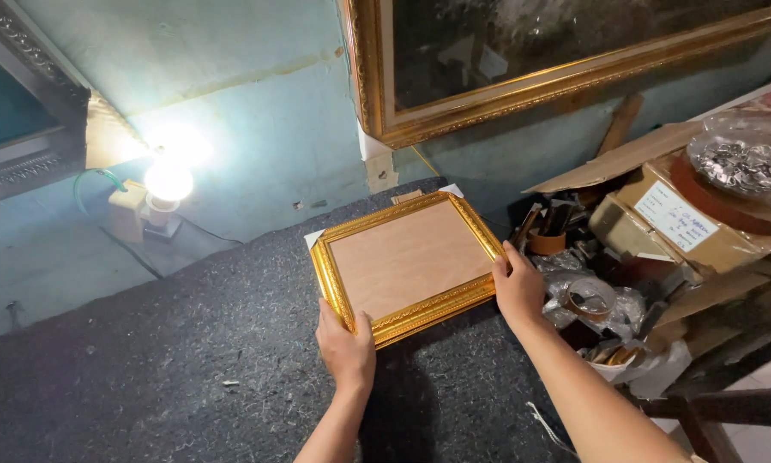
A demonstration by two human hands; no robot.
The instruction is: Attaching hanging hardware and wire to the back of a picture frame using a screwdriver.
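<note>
Figure. The gold frame (pixel 407 266) lay flat on the dark felt bench (pixel 145 369), backing board up, well to the right of the lit bulb (pixel 169 182). 2 hands held it. The left hand (pixel 345 347) pinched the frame's near corner, thumb on top of the moulding and fingers curled out of sight beneath. The right hand (pixel 518 287) gripped the frame's right corner, fingers folded over the moulding's top and outer edge. Neither hand was spread flat.

Risks, as judged from this view. The frame's right corner stood just beside the clutter (pixel 591 300) of tape rolls, tools and plastic wrap; a slide or turn toward that side could knock it into these and scratch the gilding. A lift from only 2 corners could twist the frame or let the backing board drop, since nothing visible showed it fastened. Whether glass sat below could not be told; if so, a slip onto the bench could crack it. The white paper (pixel 315 237) under the frame's far-left corner could be dragged along. The large gilt frame (pixel 523 86) leaned on the wall behind the small one, and a high lift could strike it.
</note>
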